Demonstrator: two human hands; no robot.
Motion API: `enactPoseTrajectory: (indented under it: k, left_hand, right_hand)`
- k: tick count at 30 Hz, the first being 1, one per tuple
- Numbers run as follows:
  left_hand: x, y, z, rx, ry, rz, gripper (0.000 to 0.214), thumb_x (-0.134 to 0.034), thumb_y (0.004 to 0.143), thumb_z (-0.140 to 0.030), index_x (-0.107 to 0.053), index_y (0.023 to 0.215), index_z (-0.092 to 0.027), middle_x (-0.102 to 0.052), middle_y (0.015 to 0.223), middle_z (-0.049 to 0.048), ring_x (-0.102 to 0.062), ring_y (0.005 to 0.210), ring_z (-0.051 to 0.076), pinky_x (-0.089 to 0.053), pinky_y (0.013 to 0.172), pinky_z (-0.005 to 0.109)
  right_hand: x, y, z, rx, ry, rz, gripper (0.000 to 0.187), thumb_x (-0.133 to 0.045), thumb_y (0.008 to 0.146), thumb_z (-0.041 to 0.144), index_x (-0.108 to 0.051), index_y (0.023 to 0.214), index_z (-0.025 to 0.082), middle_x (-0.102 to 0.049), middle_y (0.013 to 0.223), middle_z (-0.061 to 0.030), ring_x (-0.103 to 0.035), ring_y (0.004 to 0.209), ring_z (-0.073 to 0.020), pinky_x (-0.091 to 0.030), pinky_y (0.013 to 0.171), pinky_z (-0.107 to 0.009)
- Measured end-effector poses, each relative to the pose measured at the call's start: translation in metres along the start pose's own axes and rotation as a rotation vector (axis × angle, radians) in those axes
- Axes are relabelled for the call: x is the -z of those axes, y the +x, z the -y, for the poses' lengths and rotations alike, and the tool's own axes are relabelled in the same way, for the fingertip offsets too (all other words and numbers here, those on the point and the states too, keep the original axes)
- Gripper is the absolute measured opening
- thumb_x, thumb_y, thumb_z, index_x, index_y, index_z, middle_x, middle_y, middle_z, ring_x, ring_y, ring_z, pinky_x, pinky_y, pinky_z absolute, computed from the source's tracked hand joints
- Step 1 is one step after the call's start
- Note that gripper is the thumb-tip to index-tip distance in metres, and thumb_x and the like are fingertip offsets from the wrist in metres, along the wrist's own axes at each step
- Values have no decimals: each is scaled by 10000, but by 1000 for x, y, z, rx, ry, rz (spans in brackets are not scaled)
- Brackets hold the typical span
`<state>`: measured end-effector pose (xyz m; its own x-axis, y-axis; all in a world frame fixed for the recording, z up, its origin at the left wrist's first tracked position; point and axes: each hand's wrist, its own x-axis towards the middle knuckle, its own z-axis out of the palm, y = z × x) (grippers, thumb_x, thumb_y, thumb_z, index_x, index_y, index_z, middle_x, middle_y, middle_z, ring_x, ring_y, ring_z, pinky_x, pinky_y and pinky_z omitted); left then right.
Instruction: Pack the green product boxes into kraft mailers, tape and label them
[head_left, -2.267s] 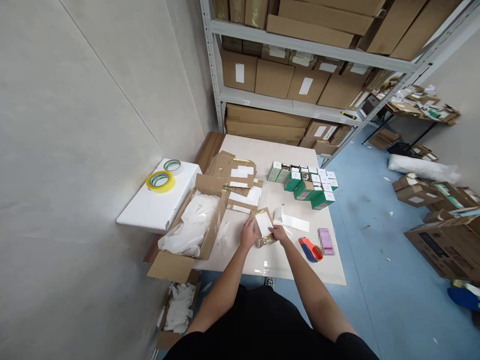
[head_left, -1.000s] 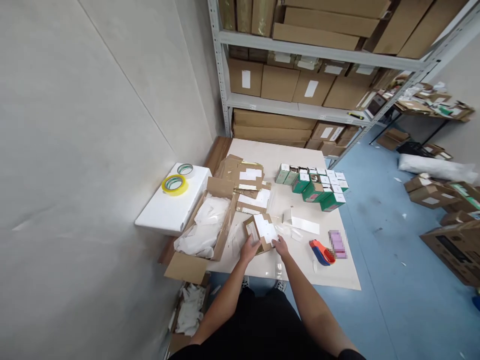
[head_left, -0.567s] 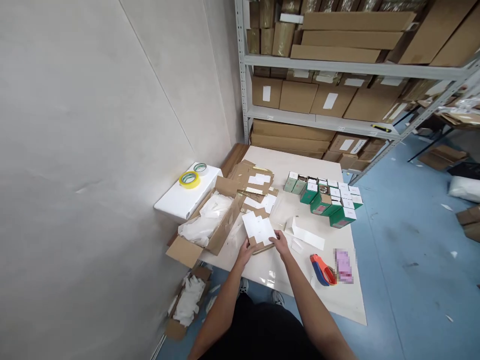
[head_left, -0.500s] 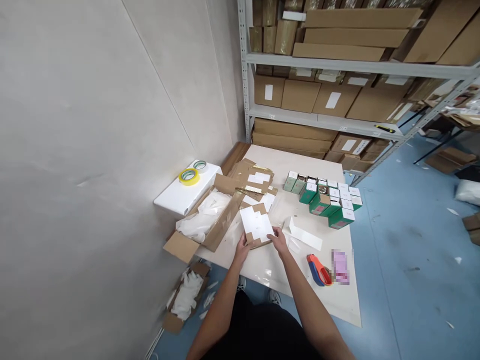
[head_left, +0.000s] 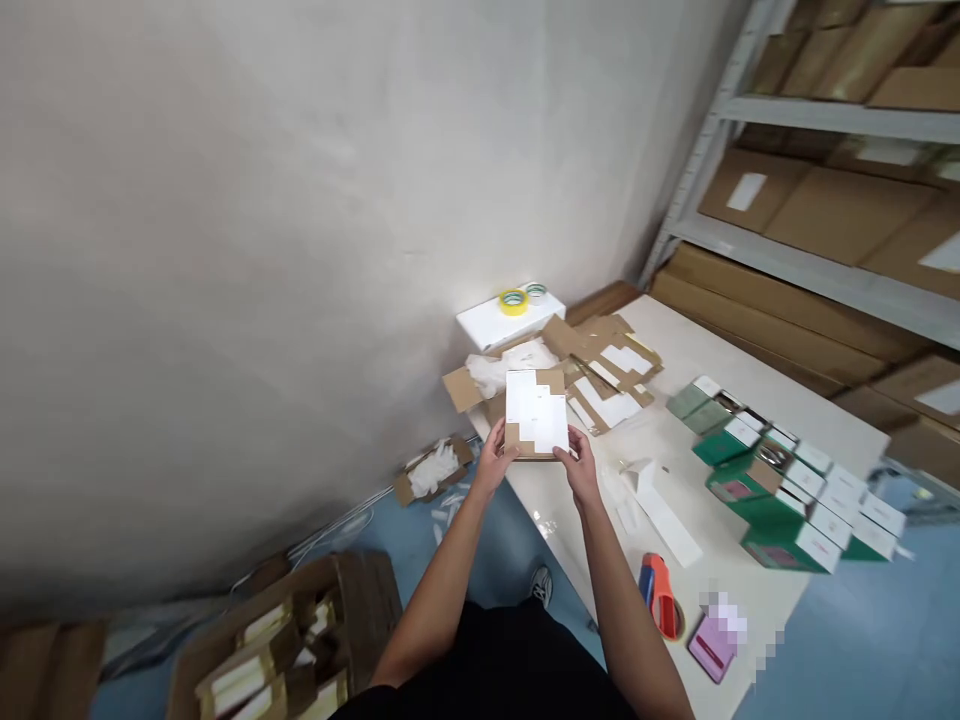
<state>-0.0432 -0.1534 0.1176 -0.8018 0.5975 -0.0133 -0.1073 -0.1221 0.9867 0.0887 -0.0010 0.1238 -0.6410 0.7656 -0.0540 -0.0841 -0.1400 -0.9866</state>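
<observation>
L hand point(head_left: 496, 462) & R hand point(head_left: 581, 468) each pinch a lower corner of the flat brown cardboard sleeve w/ white labels point(head_left: 535, 412), held above the white table point(head_left: 697, 350) edge; looks mid-carry, next calls for a level set-down

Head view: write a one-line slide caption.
Left hand and right hand hold a labelled flat cardboard box at the white table, near green boxes.

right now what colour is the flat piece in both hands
The flat piece is brown cardboard with white labels; head view.
</observation>
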Motion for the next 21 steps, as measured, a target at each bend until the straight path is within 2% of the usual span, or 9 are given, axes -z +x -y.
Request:
enactPoseTrajectory:
  k: [5,10,13,16,18,21]
  left_hand:
    - [71,-50,-32,-109,-28,-235,867,-826,795,-480,-414,1528,-269,-481,1590,143,-500,1434,315,-435,1171,457]
    - [153,-130,-46,-162,-13,-494,859,-816,801,-502,-397,1519,-284,-520,1558,135,-564,1367,288,-465,1140,446]
    - [203,-190,-44,-116,-24,-674,771,-767,847,-502,-441,1500,-254,-577,1505,133,-583,1353,275,-467,1142,435]
    - [253,-257,-30,-42,-95,-845,760,-754,873,-453,-436,1526,-232,-631,1445,142,-621,1311,284,-486,1122,458]
    - [283,-306,-16,10,-153,-959,754,-793,847,-409,-480,1507,-220,-653,1418,151,-635,1293,301,-492,1111,475]
    - [319,-380,7,111,-185,-1083,605,-844,793,-385,-654,1336,-197,-695,1352,159,-659,1255,326,-504,1088,481]
  right_hand:
    - [-77,-18,18,40,-31,240,517,-803,745,410,-607,1201,265,-664,1299,-87,-610,1212,-265,-494,1004,-433]
    - [-175,-63,5,29,-59,514,525,-781,766,463,-628,1224,258,-686,1290,-86,-634,1148,-256,-511,975,-408]
    - [-235,-110,-21,-22,-103,647,554,-769,765,489,-656,1245,237,-708,1268,-102,-660,1090,-262,-524,943,-395]
    - [-287,-171,-61,-94,-205,702,579,-770,732,511,-692,1217,206,-740,1190,-110,-681,1028,-272,-531,900,-385]
    - [-312,-215,-92,-116,-297,739,548,-765,702,530,-718,1135,195,-764,1093,-95,-686,984,-273,-530,873,-374]
    - [-334,-280,-138,-153,-420,823,470,-751,661,545,-721,976,197,-766,887,-58,-688,900,-273,-525,818,-362]
